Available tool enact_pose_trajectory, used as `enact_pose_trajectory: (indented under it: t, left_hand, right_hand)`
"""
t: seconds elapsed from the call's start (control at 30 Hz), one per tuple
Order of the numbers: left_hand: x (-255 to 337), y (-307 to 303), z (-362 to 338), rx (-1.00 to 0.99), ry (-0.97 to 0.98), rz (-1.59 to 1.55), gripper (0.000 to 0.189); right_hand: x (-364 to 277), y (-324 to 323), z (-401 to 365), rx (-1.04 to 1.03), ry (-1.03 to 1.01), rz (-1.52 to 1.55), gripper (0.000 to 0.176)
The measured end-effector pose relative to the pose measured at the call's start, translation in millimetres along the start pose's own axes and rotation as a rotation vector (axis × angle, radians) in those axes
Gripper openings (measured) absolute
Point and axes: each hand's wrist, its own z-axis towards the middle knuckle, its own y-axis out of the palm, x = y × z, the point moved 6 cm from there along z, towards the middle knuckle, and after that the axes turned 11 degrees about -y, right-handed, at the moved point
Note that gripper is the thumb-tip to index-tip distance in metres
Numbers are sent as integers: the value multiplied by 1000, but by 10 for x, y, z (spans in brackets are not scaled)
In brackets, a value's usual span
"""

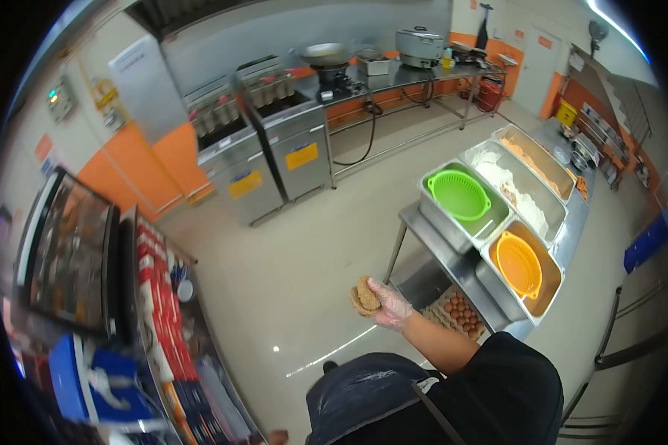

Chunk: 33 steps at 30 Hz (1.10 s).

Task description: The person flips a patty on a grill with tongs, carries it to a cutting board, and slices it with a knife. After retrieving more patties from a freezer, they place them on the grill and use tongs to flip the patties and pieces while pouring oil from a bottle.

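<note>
My right hand (393,308), in a clear plastic glove, grips what look like two brown, crumb-coated breaded patties (365,297) over the open floor. To its right are steel pans, one with a green basket (459,195) and one with an orange basket (519,264) standing in orange liquid. White flour (506,185) fills part of another pan, and orange-brown crumbs (528,162) lie in the farthest one. At the bottom edge shows a small skin-coloured patch, apparently part of my left hand (277,437); its fingers cannot be made out.
A steel table (453,259) carries the pans, with egg trays (460,315) beneath it. Two deep fryers (293,141) stand against the back wall, beside a bench with a wok (325,53) and a large cooker (420,48). Left are a glass display cabinet (70,256) and a shelf of red-and-white boxes (159,311).
</note>
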Motion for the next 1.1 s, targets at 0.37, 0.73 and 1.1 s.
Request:
enact_pose_trajectory:
  t: [0.37, 0.73, 1.1]
  left_hand:
    - [1569, -5610, 6311, 414, -34, -704, 24]
    - [2480, -4107, 8593, -405, 177, 1, 34]
    - [6606, -5180, 12732, -545, 630, 353, 32]
  right_hand:
    - [-1453, -1357, 4133, 372, -460, 13, 41]
    - [-4369, -3026, 5636, 1052, -314, -783, 61]
    - [-6466, -5399, 3793, 1622, -439, -531, 37]
